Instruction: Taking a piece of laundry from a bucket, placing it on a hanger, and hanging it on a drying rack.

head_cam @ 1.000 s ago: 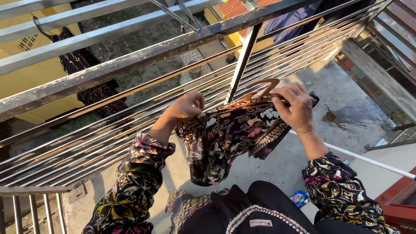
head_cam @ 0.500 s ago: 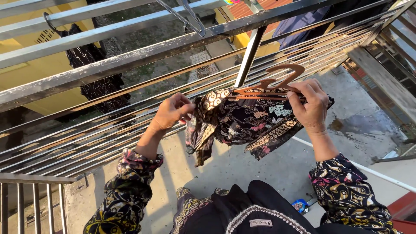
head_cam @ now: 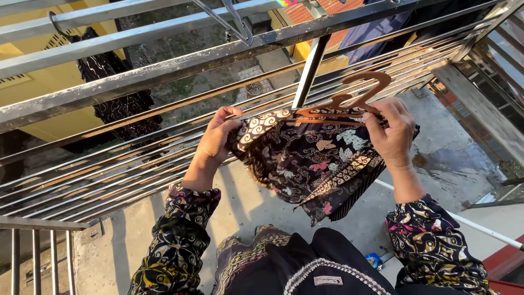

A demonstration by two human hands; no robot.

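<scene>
A dark batik-patterned cloth (head_cam: 311, 164) hangs spread between my two hands in front of a metal railing. My left hand (head_cam: 217, 136) pinches the cloth's left edge near its cream swirl border. My right hand (head_cam: 390, 134) grips the right end of the cloth together with brown plastic hangers (head_cam: 349, 104), whose hooks rise above my fingers. The cloth drapes over the hangers' bar and its lower corner hangs down toward my lap.
The steel railing (head_cam: 164, 76) with many thin horizontal bars crosses the view, with a vertical post (head_cam: 308, 71) behind the hangers. A dark garment (head_cam: 112, 93) hangs on an outer bar at left. An empty metal hanger (head_cam: 234, 24) hooks at top. Wet concrete lies below right.
My left hand pulled the bunched left edge of the cloth out and up, so the cloth now lies spread wide across the hangers. My right hand stayed on the hangers.
</scene>
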